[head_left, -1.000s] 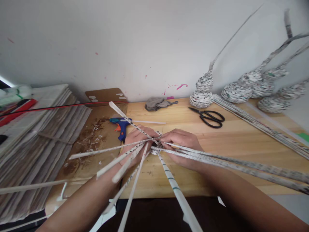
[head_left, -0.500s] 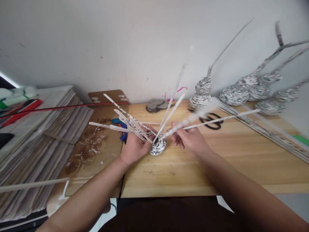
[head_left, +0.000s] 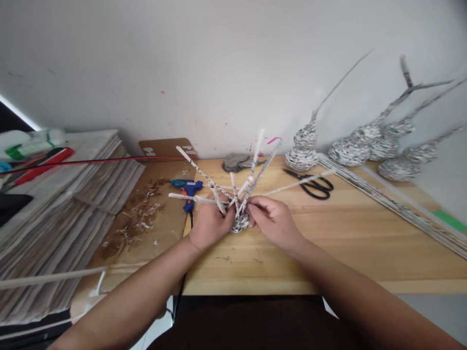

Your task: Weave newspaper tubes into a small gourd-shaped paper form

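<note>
A small round woven piece of rolled newspaper tubes (head_left: 240, 225) rests on the wooden table, with several tubes (head_left: 257, 151) sticking up and outward from its top. My left hand (head_left: 210, 222) is closed around its left side, the thumb at the rim among the tubes. On the opposite side my right hand (head_left: 275, 221) has its thumb and fingers pinched on a paper tube close to the rim; the exact grip is partly hidden. One tube (head_left: 299, 183) slants out to the right behind my right hand. A blue glue gun (head_left: 190, 189) lies just beyond my left hand.
Black scissors (head_left: 316, 186) and a grey cloth item (head_left: 237, 162) lie toward the wall. Gourd-shaped woven pieces (head_left: 305, 146) stand at the back right beside a bundle of paper tubes (head_left: 392, 199). Stacked newspapers (head_left: 69, 214) and a scrap-strewn board (head_left: 142, 214) occupy the left.
My right hand has come in leftward against the woven piece. The upright tubes have shifted and bunched closer together. My left hand keeps its hold.
</note>
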Motion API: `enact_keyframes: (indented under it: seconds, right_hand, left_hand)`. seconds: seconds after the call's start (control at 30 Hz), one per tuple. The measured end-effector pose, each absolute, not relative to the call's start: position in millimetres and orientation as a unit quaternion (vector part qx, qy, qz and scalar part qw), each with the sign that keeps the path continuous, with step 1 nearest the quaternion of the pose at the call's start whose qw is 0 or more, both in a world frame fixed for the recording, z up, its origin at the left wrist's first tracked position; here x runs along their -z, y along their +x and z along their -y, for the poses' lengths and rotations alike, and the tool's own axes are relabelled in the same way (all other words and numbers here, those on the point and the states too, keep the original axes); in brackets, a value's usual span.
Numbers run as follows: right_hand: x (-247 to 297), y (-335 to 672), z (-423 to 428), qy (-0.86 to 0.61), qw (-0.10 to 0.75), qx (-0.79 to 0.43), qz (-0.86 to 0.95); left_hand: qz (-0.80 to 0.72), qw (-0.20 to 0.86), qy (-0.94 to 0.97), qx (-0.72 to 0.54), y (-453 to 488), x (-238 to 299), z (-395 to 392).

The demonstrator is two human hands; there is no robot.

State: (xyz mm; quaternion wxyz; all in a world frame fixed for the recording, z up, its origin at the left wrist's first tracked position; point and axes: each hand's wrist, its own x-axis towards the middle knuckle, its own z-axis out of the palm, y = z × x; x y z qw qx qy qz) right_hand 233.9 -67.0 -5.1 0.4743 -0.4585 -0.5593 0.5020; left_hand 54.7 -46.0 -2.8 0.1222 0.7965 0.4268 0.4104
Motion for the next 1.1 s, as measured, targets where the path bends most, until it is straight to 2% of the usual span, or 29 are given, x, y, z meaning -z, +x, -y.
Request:
enact_keyframes:
  seconds: [0.13, 0.27, 0.43, 0.53, 0.8, 0.97, 1.1]
  right_hand:
    - [9.9, 230.2, 70.6, -0.408, 0.511, -0.482, 0.583]
    - [12.6, 231.0, 68.6, -0.429, 0.483, -0.462, 0.608]
    - [15.7, 233.1, 65.9, -0.454, 0.456, -0.343, 0.685]
    - [19.7, 232.8, 67.8, -0.461, 0.462, -0.320, 0.687]
    - [19.6, 232.3, 67.7, -0.442, 0.546, -0.436, 0.562]
    - [12.9, 233.8, 57.8, -0.471, 0.532, -0.540, 0.450]
    - [6.8, 236.4, 53.9, -0.469, 0.522, -0.558, 0.443]
  left_hand:
    - [-0.411, 0.138, 0.796, -0.422, 57.0, 10.6, 45.0]
    - [-0.385, 0.173, 0.790, -0.444, 55.6, 18.8, 41.4]
    - [-0.362, 0.121, 0.830, -0.406, 55.7, 11.0, 42.7]
    - [-0.382, 0.144, 0.820, -0.401, 57.6, 7.3, 43.7]
    - [-0.481, 0.308, 0.718, -0.398, 57.6, 12.7, 43.6]
    - [-0.447, 0.264, 0.756, -0.398, 57.3, 8.0, 44.9]
    - [-0.381, 0.223, 0.807, -0.392, 53.7, 0.8, 44.7]
